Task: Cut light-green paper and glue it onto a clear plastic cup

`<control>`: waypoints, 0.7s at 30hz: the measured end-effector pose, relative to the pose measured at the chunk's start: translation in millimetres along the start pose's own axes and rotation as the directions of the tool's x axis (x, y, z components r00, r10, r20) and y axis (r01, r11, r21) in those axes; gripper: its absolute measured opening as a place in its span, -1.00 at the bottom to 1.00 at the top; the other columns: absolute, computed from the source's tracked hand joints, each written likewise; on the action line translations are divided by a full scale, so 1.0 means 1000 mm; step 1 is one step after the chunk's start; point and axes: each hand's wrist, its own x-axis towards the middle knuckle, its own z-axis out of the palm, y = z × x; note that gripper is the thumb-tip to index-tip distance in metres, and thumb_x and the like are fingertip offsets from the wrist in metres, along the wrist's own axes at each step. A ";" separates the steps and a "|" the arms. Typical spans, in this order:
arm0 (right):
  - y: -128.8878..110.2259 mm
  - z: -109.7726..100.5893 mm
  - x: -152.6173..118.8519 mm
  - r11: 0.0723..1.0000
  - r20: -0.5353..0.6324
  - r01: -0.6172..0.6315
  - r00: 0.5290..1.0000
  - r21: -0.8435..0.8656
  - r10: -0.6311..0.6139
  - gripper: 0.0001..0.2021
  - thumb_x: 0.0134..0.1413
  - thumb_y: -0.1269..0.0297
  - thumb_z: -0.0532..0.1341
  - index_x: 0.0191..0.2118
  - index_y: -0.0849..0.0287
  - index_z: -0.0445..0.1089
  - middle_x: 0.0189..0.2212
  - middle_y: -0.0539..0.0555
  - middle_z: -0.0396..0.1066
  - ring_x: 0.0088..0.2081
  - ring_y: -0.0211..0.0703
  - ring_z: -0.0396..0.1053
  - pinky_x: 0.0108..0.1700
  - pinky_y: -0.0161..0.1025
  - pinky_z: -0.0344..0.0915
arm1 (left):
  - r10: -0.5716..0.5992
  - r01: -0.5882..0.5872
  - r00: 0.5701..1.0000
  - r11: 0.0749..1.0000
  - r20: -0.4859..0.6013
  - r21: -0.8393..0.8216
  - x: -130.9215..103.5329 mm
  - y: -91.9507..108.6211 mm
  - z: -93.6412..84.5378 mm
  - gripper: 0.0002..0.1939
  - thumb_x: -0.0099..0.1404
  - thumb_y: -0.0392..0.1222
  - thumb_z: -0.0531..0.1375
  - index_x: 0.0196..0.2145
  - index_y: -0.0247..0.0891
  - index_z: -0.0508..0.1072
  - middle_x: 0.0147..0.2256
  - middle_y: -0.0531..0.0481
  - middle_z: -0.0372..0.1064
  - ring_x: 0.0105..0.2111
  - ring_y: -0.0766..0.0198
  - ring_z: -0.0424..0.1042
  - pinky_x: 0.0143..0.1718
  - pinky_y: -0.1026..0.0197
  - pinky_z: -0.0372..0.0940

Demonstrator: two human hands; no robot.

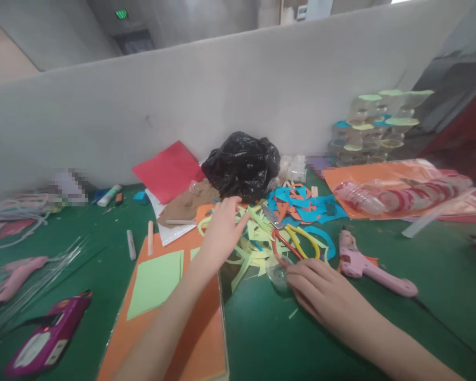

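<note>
My left hand (222, 230) reaches over a loose heap of light green paper strips (257, 238), thumb and fingers apart, with nothing visible between them. Close to the table, the curled fingers of my right hand (317, 288) meet the edge of a small clear plastic cup-like piece (277, 274); its right side is partly covered by them. Just beyond that hand lie scissors (289, 241) with one red and one yellow handle, blades pointing away into the scraps. Blue and orange paper cuttings (305, 203) spread behind the scissors.
A black plastic bag (244, 166) stands against the partition. Orange sheets with a green paper stack (156, 283) lie left. A pink glue gun (373, 270) with a cord rests right; another glue gun (18, 278) and a purple device (49, 336) are far left. Stacked plastic bottle pieces (375, 129) stand back right.
</note>
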 end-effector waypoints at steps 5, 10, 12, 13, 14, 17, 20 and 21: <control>-0.002 0.006 -0.001 1.000 0.031 -0.002 1.000 0.028 0.001 -0.83 0.33 0.49 0.05 -0.11 0.18 0.37 -0.18 0.12 0.49 -0.16 -0.05 0.40 -0.12 -0.10 0.42 | 0.075 -0.075 0.997 0.994 0.003 -0.084 -0.005 0.016 -0.024 -0.77 0.45 -0.05 0.07 -0.03 -0.18 0.35 -0.10 -0.04 0.40 -0.06 0.14 0.34 0.00 0.09 0.21; -0.007 0.000 0.000 0.994 0.096 -0.033 0.995 0.102 0.023 -0.88 0.32 0.47 0.10 -0.15 0.18 0.35 -0.18 0.09 0.48 -0.18 -0.05 0.39 -0.13 -0.10 0.42 | 0.088 -0.083 0.995 0.991 0.055 -0.101 -0.008 0.021 -0.024 -0.81 0.46 -0.07 0.06 -0.10 -0.17 0.39 -0.09 -0.02 0.43 -0.04 0.15 0.35 0.00 0.09 0.21; -0.009 -0.004 -0.002 0.993 0.094 -0.044 0.995 0.108 0.034 -0.89 0.33 0.44 0.10 -0.12 0.17 0.35 -0.13 0.11 0.47 -0.14 -0.03 0.39 -0.11 -0.08 0.41 | 0.097 -0.088 0.992 0.990 0.079 -0.113 -0.007 0.019 -0.021 -0.81 0.46 -0.08 0.06 -0.11 -0.17 0.40 -0.08 -0.02 0.44 -0.03 0.14 0.36 0.01 0.09 0.21; -0.010 -0.007 -0.005 0.993 0.094 -0.055 0.995 0.105 0.045 -0.88 0.34 0.41 0.10 -0.09 0.16 0.35 -0.09 0.11 0.47 -0.10 -0.01 0.39 -0.08 -0.07 0.40 | 0.089 -0.079 0.992 0.990 0.084 -0.115 -0.006 0.018 -0.020 -0.81 0.46 -0.08 0.06 -0.12 -0.17 0.41 -0.07 -0.01 0.45 -0.04 0.14 0.36 0.01 0.09 0.22; -0.010 -0.011 -0.009 0.993 0.091 -0.070 0.994 0.093 0.062 -0.86 0.34 0.38 0.09 -0.06 0.15 0.34 -0.06 0.12 0.46 -0.06 0.00 0.39 -0.04 -0.06 0.39 | 0.073 -0.063 0.994 0.992 0.084 -0.114 -0.006 0.017 -0.020 -0.80 0.46 -0.07 0.06 -0.12 -0.17 0.41 -0.08 -0.01 0.45 -0.05 0.14 0.37 0.00 0.09 0.22; -0.001 -0.027 -0.032 0.988 0.024 -0.154 0.988 -0.006 0.154 -0.81 0.35 0.30 0.08 0.01 0.09 0.33 -0.03 0.10 0.46 -0.02 0.02 0.39 0.01 -0.05 0.34 | 0.016 -0.008 0.997 0.994 0.071 -0.108 -0.005 0.017 -0.023 -0.80 0.45 -0.08 0.05 -0.15 -0.17 0.43 -0.13 -0.01 0.47 -0.09 0.14 0.40 -0.05 0.09 0.24; 0.022 -0.042 -0.066 0.931 -0.101 -0.336 0.940 -0.139 0.324 -0.74 0.37 0.14 0.04 0.05 0.06 0.32 -0.05 0.15 0.47 -0.05 0.11 0.41 -0.02 0.05 0.32 | -0.003 0.010 0.998 0.993 0.058 -0.119 -0.005 0.018 -0.026 -0.81 0.45 -0.12 0.04 -0.18 -0.16 0.44 -0.14 0.00 0.48 -0.09 0.15 0.41 -0.05 0.09 0.25; 0.031 -0.046 -0.078 0.904 -0.107 -0.397 0.917 -0.159 0.384 -0.71 0.36 0.07 0.04 0.05 0.05 0.32 -0.04 0.17 0.46 -0.05 0.16 0.41 -0.01 0.10 0.31 | -0.001 0.008 0.999 0.993 0.053 -0.122 -0.005 0.018 -0.026 -0.81 0.45 -0.13 0.04 -0.18 -0.16 0.44 -0.14 0.00 0.48 -0.09 0.15 0.41 -0.04 0.09 0.24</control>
